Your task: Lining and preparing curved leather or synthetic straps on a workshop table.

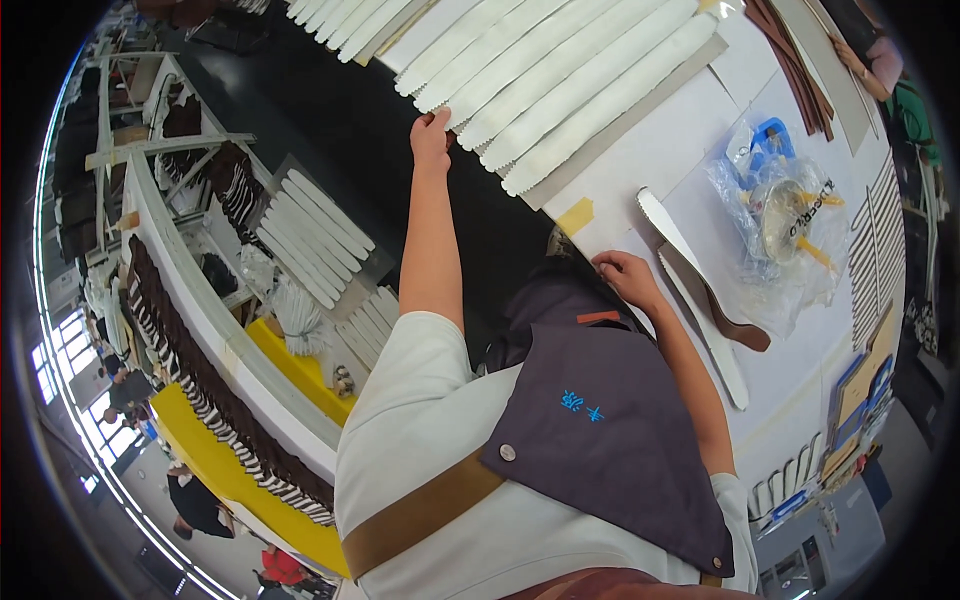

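My left hand (431, 138) is closed, its fingers pinching the near end of a long white strip (500, 80) in a row of similar scallop-edged strips on a grey board (620, 115). My right hand (628, 276) lies at the table edge, fingers loosely bent and holding nothing that I can see. Just right of it, a brown strip (700, 290) lies between two loose white strips, an upper one (665, 218) and a lower one (712, 340).
A clear plastic bag (795, 250) with a round container and yellow-handled tools lies on the white table (600, 215). Brown strips (795, 65) sit at the far right, where another person's arm (865, 65) shows. Left of me stands a rack (190, 270) with more strips.
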Motion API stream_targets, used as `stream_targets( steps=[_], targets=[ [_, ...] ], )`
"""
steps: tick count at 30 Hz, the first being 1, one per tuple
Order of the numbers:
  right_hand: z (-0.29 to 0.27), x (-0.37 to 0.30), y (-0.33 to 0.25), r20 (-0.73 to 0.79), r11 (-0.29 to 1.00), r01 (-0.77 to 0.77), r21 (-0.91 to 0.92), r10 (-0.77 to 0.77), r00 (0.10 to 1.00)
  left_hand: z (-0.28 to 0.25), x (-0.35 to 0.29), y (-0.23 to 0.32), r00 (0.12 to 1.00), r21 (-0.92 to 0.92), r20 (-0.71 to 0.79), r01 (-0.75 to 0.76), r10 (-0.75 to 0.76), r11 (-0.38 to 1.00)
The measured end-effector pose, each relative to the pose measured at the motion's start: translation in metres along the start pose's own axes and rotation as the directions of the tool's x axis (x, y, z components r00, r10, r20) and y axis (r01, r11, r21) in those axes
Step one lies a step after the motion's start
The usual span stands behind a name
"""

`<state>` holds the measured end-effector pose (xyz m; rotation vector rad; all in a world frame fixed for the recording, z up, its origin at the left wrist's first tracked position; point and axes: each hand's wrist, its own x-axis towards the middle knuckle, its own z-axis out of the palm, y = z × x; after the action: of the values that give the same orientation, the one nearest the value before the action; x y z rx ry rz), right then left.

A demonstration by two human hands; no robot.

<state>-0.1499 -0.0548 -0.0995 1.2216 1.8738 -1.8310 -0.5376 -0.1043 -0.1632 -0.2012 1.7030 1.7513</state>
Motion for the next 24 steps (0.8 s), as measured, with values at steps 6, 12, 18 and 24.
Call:
stream_targets(
  steps=[6,12,18,24],
  targets=[
    [0.015,-0.009,0.019,-0.236,0.99,0.139,-0.022,-0.14,0.962,-0.001,0.01,0.007,0.986,0.103,0.102,-0.145,0.135,0.984],
    [0.031,-0.024,0.024,-0.362,0.971,0.009,0.24,0.081,0.929,0.009,0.012,0.036,0.422,0.726,0.53,-0.674,0.735,-0.137],
    [0.088,-0.068,0.018,-0.437,0.824,0.07,0.562,0.224,0.871,0.01,0.051,0.049,0.389,0.638,0.725,-0.69,0.568,-0.342],
    [0.245,-0.087,0.111,-0.45,0.466,0.144,0.873,0.655,0.607,0.016,0.042,0.06,0.386,0.538,0.812,-0.787,0.439,-0.302]
  ],
)
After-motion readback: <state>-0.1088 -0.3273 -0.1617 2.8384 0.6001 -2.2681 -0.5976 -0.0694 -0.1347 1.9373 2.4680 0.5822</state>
